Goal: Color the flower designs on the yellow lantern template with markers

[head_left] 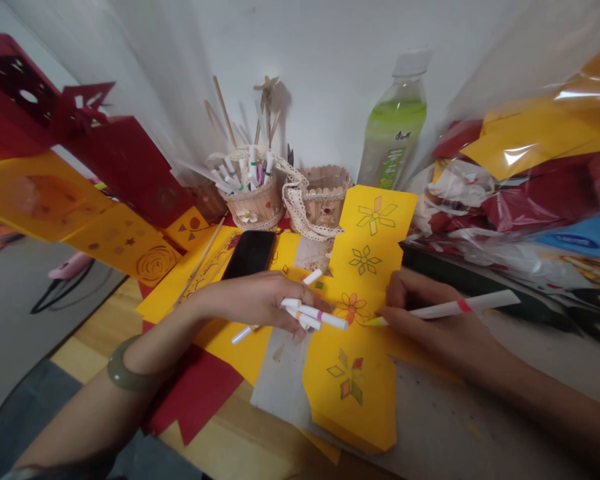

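A long strip of yellow card (375,263) lies in front of me, with several flowers drawn down it. My right hand (420,310) grips a white felt-tip pen (490,302) with a red band. Its yellow tip points at the red-outlined flower (351,308) and is at or very near the card. Several white felt-tip pens (323,316) stick out between the fingers of my left hand (263,300), which is closed on them beside the card's left edge. Some petals of the top and bottom flowers are coloured in.
Behind my left hand lie a black phone (249,255) and more yellow sheets. A pen-filled wooden basket (257,208), a second basket (325,200) and a green drink bottle (395,130) stand by the wall. Red and yellow paper lanterns (125,160) rise left; plastic bags (530,153) crowd the right.
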A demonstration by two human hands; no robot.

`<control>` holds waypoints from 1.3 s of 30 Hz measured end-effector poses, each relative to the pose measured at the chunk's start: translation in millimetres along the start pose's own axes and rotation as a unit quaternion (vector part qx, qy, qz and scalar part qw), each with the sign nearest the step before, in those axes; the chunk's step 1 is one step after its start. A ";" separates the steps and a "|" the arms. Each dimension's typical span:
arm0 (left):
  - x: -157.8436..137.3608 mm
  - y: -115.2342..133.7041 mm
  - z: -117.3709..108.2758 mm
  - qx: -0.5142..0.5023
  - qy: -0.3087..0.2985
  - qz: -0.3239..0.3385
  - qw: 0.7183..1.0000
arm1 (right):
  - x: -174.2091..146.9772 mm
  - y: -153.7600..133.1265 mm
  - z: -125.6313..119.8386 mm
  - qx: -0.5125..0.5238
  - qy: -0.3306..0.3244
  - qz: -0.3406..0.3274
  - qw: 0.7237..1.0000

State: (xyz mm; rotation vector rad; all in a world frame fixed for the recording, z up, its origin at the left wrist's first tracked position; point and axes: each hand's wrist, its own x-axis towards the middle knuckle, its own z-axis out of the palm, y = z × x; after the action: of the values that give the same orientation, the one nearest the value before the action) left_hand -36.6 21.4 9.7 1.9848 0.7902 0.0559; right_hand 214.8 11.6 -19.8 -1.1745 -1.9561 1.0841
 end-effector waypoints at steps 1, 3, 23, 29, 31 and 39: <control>0.0 0.0 0.0 0.002 -0.001 -0.001 1.000 | 0.1 0.2 0.0 0.000 0.000 0.000 1.000; 0.1 -0.1 0.1 0.007 -0.001 -0.003 1.000 | 0.0 0.7 -0.1 -0.003 0.005 -0.002 1.000; -0.4 -0.6 0.1 0.004 0.002 0.002 1.000 | 0.5 -0.4 -0.8 -0.013 0.005 -0.003 1.000; 0.1 -1.3 0.7 0.006 0.002 0.003 1.000 | 0.3 -1.0 -0.7 -0.010 0.000 0.000 1.000; 0.1 -1.3 0.7 0.002 0.002 0.004 1.000 | 0.4 -0.1 -0.7 -0.015 0.004 -0.006 1.000; 0.0 -1.8 0.4 0.005 0.001 0.009 1.000 | 1.7 -1.6 -0.5 -0.017 0.002 0.001 1.000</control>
State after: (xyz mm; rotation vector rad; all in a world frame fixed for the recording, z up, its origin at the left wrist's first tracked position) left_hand -37.3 21.7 8.1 2.0007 0.7750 0.0638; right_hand 213.8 12.9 -18.0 -1.1959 -1.9767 1.0533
